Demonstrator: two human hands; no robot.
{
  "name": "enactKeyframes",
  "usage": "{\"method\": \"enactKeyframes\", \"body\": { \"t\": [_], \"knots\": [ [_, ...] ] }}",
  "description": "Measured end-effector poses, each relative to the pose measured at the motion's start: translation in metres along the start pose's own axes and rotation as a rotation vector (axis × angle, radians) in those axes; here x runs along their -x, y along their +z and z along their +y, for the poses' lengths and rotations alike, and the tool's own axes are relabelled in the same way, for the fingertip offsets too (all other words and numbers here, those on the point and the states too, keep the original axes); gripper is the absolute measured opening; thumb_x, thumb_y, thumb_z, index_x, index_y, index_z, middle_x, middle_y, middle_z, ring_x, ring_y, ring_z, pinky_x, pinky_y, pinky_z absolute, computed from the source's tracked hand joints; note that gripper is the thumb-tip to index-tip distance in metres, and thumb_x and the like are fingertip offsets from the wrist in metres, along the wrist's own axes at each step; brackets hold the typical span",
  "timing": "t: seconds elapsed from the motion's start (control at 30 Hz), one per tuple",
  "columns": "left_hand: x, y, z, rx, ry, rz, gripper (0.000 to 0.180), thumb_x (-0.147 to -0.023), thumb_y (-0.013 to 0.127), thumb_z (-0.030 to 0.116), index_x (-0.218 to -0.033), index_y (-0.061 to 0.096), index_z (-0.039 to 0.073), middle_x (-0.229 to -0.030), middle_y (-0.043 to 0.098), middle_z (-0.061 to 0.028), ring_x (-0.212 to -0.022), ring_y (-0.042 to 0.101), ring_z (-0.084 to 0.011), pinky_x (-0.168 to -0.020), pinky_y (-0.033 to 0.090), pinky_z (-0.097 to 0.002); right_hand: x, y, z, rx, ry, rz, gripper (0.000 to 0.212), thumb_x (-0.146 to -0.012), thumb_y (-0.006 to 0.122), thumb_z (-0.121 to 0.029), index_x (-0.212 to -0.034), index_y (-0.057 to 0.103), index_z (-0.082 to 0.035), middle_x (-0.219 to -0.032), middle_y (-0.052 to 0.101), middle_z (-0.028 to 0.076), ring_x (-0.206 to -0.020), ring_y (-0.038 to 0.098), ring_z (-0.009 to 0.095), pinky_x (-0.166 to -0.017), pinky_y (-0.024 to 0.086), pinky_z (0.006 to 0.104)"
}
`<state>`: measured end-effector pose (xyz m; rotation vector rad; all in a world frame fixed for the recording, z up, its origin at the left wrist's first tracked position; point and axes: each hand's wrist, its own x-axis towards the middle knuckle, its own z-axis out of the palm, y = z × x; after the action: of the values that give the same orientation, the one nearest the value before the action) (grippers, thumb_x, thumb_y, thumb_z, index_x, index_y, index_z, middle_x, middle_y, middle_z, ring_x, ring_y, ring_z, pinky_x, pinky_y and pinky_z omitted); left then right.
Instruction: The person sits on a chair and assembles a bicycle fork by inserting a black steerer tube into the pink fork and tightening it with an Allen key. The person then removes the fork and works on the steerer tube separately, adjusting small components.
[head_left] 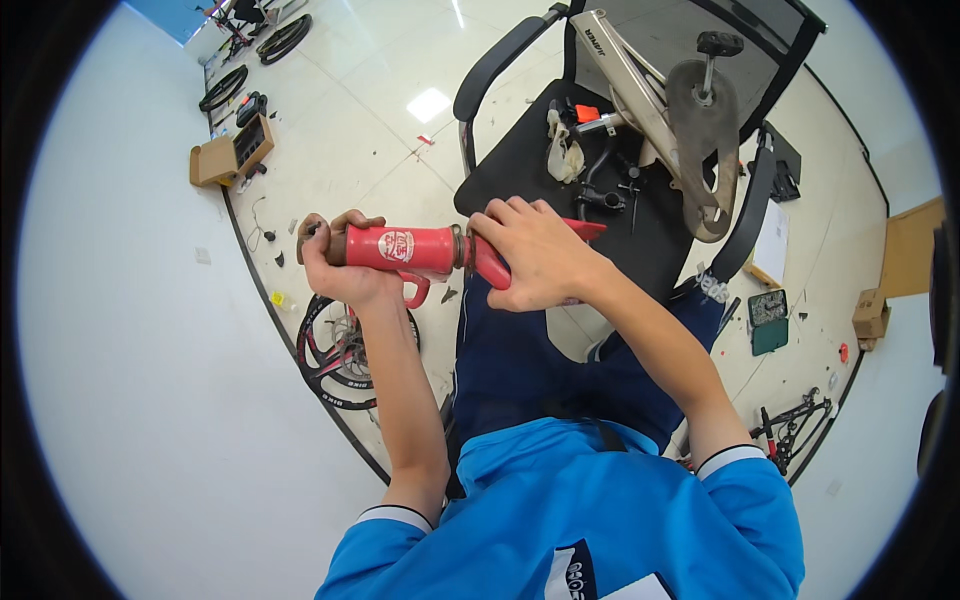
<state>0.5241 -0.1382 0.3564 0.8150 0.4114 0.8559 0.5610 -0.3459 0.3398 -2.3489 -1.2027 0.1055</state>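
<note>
Across my lap hangs a red bicycle head tube [422, 246] with a round white badge and a small red loop under it. My left hand [345, 262] wraps round its left end, by a brown rusty collar [336, 245]. At the right end, past a grimy metal ring [459, 246], sits what looks like a red fork [490, 264]. My right hand [535, 250] is closed over this fork. A pointed red end [588, 229] sticks out beyond my right hand. How far the fork goes into the tube is hidden.
Ahead stands a black office chair [510, 165] bearing a pale bicycle frame [628, 85], a crank [706, 95], a white bag [563, 150] and dark bicycle parts [603, 198]. A wheel [340, 355], an open box [232, 157] and a small black frame [795, 425] lie around.
</note>
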Motion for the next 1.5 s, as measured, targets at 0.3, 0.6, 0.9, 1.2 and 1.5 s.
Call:
{"method": "enactKeyframes", "body": {
  "t": [0.3, 0.6, 0.9, 1.2, 1.5],
  "knots": [
    [-0.012, -0.01, 0.015, 0.107, -0.009, 0.244, 0.039, -0.09, 0.043, 0.049, -0.086, 0.053, 0.011, -0.069, 0.059, -0.0136, -0.065, 0.058, -0.0263, -0.068, 0.05, -0.0387, 0.055, -0.015, -0.01, 0.259, 0.166, 0.286, 0.063, -0.051, 0.079, -0.034, -0.104, 0.057, -0.008, -0.099, 0.051, 0.012, -0.098, 0.051, 0.031, -0.088, 0.036, 0.0454],
    [-0.047, -0.043, 0.002, 0.108, -0.001, 0.386, 0.028, -0.094, 0.044, 0.04, -0.087, 0.042, 0.013, -0.067, 0.057, -0.0119, -0.062, 0.057, -0.0243, -0.064, 0.05, -0.0379, 0.105, 0.003, 0.076, -0.019, 0.815, 0.132, 0.08, -0.064, 0.073, -0.048, -0.125, 0.051, -0.001, -0.118, 0.057, 0.021, -0.115, 0.053, 0.039, -0.093, 0.044, 0.0499],
    [-0.029, -0.06, 0.006, 0.061, 0.02, 0.234, 0.027, -0.095, 0.042, 0.038, -0.087, 0.044, 0.012, -0.064, 0.057, -0.0129, -0.061, 0.057, -0.0243, -0.065, 0.051, -0.0399, 0.061, 0.024, 0.153, 0.065, 0.98, 0.084, 0.087, -0.067, 0.073, -0.059, -0.123, 0.055, 0.005, -0.124, 0.062, 0.025, -0.115, 0.061, 0.04, -0.096, 0.049, 0.0504],
    [-0.029, -0.065, 0.011, 0.054, -0.012, 0.271, 0.029, -0.095, 0.042, 0.039, -0.087, 0.045, 0.012, -0.066, 0.056, -0.0124, -0.062, 0.057, -0.0245, -0.066, 0.051, -0.0387, -0.051, 0.096, 0.152, -0.501, 1.014, 0.037, 0.101, -0.077, 0.052, -0.084, -0.088, 0.069, 0.015, -0.082, 0.07, 0.029, -0.072, 0.073, 0.037, -0.063, 0.057, 0.0425],
    [-0.018, -0.057, 0.025, 0.026, -0.068, 0.272, 0.033, -0.093, 0.043, 0.042, -0.081, 0.05, 0.012, -0.067, 0.056, -0.0116, -0.064, 0.056, -0.0238, -0.067, 0.049, -0.0357, -0.077, 0.148, 0.177, -0.237, 1.124, 0.295, 0.077, -0.086, 0.06, -0.064, -0.112, 0.066, 0.007, -0.113, 0.067, 0.029, -0.106, 0.066, 0.042, -0.092, 0.051, 0.0479]
  ]
}}
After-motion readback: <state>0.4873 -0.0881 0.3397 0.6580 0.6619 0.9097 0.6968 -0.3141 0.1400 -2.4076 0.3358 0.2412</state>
